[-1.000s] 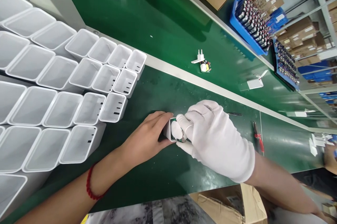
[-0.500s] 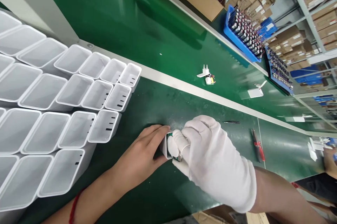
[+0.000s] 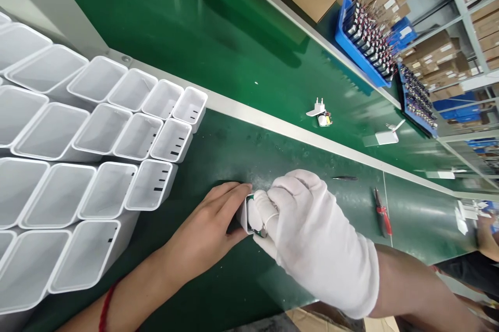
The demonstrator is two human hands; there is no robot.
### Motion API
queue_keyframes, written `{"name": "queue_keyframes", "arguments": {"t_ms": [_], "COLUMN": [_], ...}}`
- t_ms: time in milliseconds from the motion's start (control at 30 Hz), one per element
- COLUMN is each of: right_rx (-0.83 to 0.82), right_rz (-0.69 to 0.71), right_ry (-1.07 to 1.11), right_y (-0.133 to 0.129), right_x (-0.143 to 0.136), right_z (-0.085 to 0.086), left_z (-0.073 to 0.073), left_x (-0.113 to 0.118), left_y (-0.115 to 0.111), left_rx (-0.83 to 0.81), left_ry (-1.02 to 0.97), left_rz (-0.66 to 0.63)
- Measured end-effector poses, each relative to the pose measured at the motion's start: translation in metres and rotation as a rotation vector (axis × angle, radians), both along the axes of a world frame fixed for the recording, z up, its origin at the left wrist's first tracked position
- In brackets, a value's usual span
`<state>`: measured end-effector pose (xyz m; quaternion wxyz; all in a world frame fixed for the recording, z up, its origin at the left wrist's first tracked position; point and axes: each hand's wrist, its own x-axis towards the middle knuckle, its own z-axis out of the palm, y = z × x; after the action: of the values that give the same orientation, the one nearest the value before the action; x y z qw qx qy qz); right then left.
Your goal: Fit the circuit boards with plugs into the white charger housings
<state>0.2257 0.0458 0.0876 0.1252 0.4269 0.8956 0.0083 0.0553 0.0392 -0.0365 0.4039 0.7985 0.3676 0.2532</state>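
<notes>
My bare left hand (image 3: 214, 217) is wrapped round a white plastic housing (image 3: 245, 216), whose open end faces right. At that opening, a green circuit board (image 3: 251, 198) with a rounded white part (image 3: 255, 217) on it sits partly inside. My right hand (image 3: 312, 238), in a white glove, pinches the board assembly from the right, its thumb below. The gloved fingers cover much of the assembly, so how deep it sits cannot be told.
Rows of white open housings (image 3: 148, 185) stand at left. Tweezers (image 3: 345, 178) and red-handled pliers (image 3: 382, 212) lie at right. Beyond the rail are a plug with a circuit part (image 3: 322, 114), a white housing (image 3: 387, 137) and a blue tray (image 3: 343, 36) of components. Another person's hand (image 3: 485, 238) shows far right.
The view has shifted slightly, so the housings at left sit further left and the plug further right. Both hands keep nearly the same hold at the housing's opening.
</notes>
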Motion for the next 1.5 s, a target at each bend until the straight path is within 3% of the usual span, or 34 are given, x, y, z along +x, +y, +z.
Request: {"name": "queue_keyframes", "arguments": {"t_ms": [167, 567, 767, 1200, 1500], "right_rx": [-0.030, 0.087, -0.008, 0.024, -0.075], "right_rz": [-0.002, -0.032, -0.045, -0.068, -0.133], "right_ry": [0.066, 0.095, 0.094, 0.093, 0.158], "right_y": [0.003, -0.007, -0.001, -0.008, -0.002], "right_x": [0.002, 0.003, 0.005, 0.006, 0.007], "right_z": [-0.001, 0.001, 0.006, 0.001, 0.003], "left_z": [0.001, 0.003, 0.002, 0.002, 0.003], "left_x": [0.001, 0.002, 0.000, 0.000, 0.000], "left_y": [0.001, 0.003, 0.002, 0.004, 0.006], "left_rx": [0.008, 0.033, -0.036, -0.025, -0.078], "left_ry": [0.002, 0.031, 0.041, 0.050, 0.056], "left_rz": [-0.009, -0.028, -0.034, -0.033, -0.053]}}
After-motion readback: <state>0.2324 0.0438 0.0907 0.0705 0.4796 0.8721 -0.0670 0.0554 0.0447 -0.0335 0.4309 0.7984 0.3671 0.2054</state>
